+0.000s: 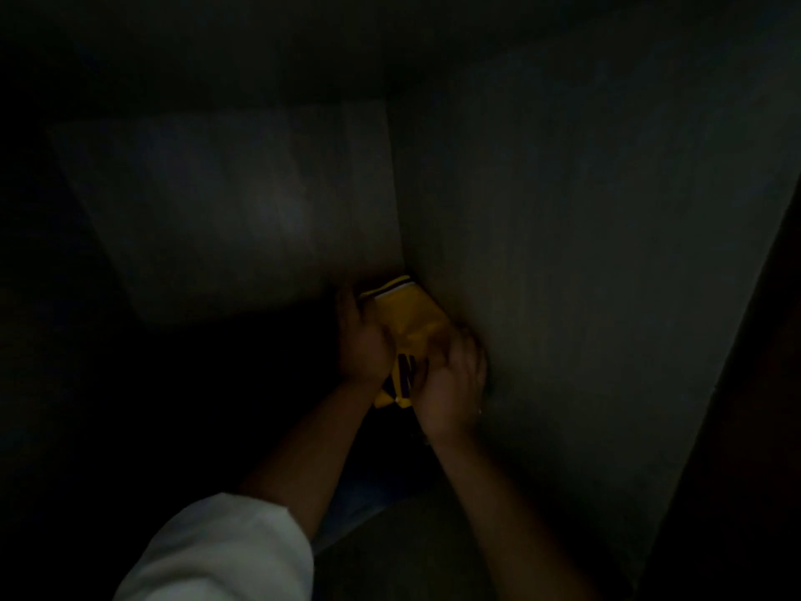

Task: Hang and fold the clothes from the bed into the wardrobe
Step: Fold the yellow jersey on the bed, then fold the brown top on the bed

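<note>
A yellow top (409, 323) is held in a dark wardrobe corner (401, 236).
It is gripped by the left hand (362, 344) and right hand (450, 383), fingers curled round it.

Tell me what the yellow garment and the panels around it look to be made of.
Yellow garment: soft knit fabric, probably; it bunches and creases between the left hand and right hand, with a ribbed dark-striped edge. Finish unclear in the dim light.
Wardrobe side panel and back panel: flat, rigid, pale board, possibly laminate; matte with a faint sheen. Grain too dark to confirm.
</note>
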The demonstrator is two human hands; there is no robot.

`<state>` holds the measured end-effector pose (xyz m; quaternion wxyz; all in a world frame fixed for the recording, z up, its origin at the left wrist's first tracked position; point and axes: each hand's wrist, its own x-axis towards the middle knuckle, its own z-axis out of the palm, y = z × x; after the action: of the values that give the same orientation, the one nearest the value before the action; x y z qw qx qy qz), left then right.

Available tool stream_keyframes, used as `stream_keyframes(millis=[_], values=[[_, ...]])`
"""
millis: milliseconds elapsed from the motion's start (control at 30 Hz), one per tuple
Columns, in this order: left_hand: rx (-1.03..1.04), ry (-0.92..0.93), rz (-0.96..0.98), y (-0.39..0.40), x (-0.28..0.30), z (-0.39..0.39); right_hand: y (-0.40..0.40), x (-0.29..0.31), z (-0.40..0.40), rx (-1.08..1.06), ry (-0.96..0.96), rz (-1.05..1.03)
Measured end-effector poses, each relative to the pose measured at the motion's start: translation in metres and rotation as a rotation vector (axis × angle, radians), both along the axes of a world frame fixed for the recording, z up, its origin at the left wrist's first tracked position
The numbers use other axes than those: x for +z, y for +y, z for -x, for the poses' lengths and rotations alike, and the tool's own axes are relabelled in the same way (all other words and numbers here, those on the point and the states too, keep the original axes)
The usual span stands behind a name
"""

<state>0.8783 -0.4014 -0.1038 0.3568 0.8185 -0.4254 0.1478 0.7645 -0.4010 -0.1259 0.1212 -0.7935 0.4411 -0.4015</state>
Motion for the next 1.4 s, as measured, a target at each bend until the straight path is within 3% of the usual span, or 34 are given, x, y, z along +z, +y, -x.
stream_keyframes(millis=[100,167,233,367,500,567,700,800,933,1100,1267,1400], values=[[-0.082,-0.306,-0.451,0.001,0.003,-0.008,-0.007,-0.012,-0.001,0.116,0.107,-0.124],[-0.070,-0.332,-0.731,0.002,0.009,-0.008,-0.014,-0.023,0.000,0.147,0.205,-0.098],[-0.041,-0.308,-0.844,0.003,0.011,-0.005,-0.016,-0.027,-0.001,0.158,0.242,-0.106],[0.074,-0.430,-0.704,0.028,0.014,0.014,-0.005,-0.005,0.011,0.109,0.278,-0.165],[0.104,-0.430,-0.726,0.069,0.020,0.035,0.006,0.002,0.025,0.135,0.360,-0.226],[0.111,-0.474,-0.715,0.090,0.028,0.046,0.017,0.007,0.035,0.146,0.425,-0.152],[0.069,-0.462,-0.724,0.138,0.037,0.080,0.061,0.018,0.073,0.089,0.379,-0.115],[0.016,-0.446,-0.725,0.174,0.031,0.114,0.110,0.014,0.111,0.034,0.318,-0.186],[-0.106,-0.432,-0.734,0.224,0.006,0.161,0.170,-0.004,0.165,-0.038,0.375,-0.277],[-0.298,-0.382,-0.908,0.276,-0.027,0.229,0.238,-0.043,0.263,-0.089,0.326,-0.328],[-0.481,-0.484,-0.822,0.286,-0.042,0.314,0.266,-0.055,0.382,-0.246,0.325,-0.404],[-0.629,-0.547,-0.783,0.268,-0.040,0.428,0.281,-0.049,0.502,-0.400,0.273,-0.445]])
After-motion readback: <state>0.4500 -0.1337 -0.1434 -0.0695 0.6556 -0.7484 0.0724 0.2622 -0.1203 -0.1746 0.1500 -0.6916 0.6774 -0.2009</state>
